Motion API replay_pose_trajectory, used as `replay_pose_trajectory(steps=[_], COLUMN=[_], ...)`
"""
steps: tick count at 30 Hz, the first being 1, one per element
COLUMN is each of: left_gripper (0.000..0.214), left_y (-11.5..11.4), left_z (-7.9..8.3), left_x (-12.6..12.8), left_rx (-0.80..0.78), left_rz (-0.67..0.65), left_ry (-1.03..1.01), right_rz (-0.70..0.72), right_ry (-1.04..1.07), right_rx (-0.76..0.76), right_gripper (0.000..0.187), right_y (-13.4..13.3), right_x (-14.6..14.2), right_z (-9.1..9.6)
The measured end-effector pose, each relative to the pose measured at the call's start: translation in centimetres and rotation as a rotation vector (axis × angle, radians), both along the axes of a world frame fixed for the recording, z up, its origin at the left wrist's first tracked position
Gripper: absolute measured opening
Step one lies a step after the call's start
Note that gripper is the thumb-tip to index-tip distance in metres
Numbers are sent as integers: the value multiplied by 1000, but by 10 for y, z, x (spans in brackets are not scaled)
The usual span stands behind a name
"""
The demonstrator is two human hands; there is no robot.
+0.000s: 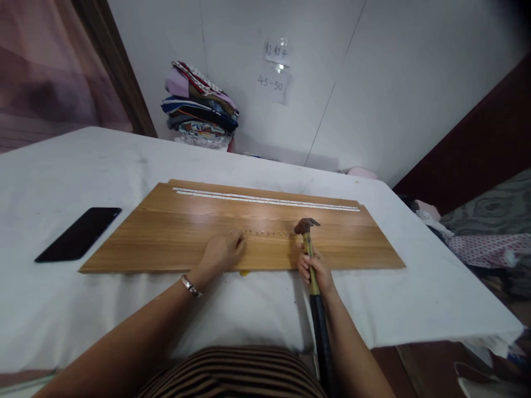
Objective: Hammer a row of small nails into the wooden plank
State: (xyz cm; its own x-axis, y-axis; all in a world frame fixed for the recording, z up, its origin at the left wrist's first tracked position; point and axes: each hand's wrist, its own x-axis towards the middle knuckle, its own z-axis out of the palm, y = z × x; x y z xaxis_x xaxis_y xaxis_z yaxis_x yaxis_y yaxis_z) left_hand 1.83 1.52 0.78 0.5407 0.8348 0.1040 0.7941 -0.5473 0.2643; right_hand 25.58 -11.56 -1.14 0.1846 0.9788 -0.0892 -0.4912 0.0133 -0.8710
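Note:
A brown wooden board point(174, 232) lies flat in front of me, with a row of several small nails point(272, 233) along its middle. My right hand point(314, 270) is wrapped round the handle of a claw hammer point(307, 235). The rusty hammer head is raised near the right end of the row, its claw pointing right. My left hand point(224, 251) rests on the board at the left end of the row, fingers curled together. Whatever its fingertips may pinch is hidden. Two white strips with markings point(265, 199) run along the board's far side.
A white cloth point(136, 160) covers the table. To the left of the board lies a black tablet or phone point(78, 235). Folded clothes point(201, 108) are stacked against the back wall, below and left of two paper notes point(276, 83). More fabric point(489, 249) lies beyond the right edge.

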Motion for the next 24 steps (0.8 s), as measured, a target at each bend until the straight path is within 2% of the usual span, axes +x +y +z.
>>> replay_pose_trajectory(steps=[24], left_gripper=[21], left_y=[1], left_z=[-2], left_x=[0], left_rx=[6], left_rz=[-1], left_ry=[-15], right_rz=[30], right_ry=[-6], right_rx=[18], right_gripper=[29], right_y=[-1], right_x=[1], right_z=[-1])
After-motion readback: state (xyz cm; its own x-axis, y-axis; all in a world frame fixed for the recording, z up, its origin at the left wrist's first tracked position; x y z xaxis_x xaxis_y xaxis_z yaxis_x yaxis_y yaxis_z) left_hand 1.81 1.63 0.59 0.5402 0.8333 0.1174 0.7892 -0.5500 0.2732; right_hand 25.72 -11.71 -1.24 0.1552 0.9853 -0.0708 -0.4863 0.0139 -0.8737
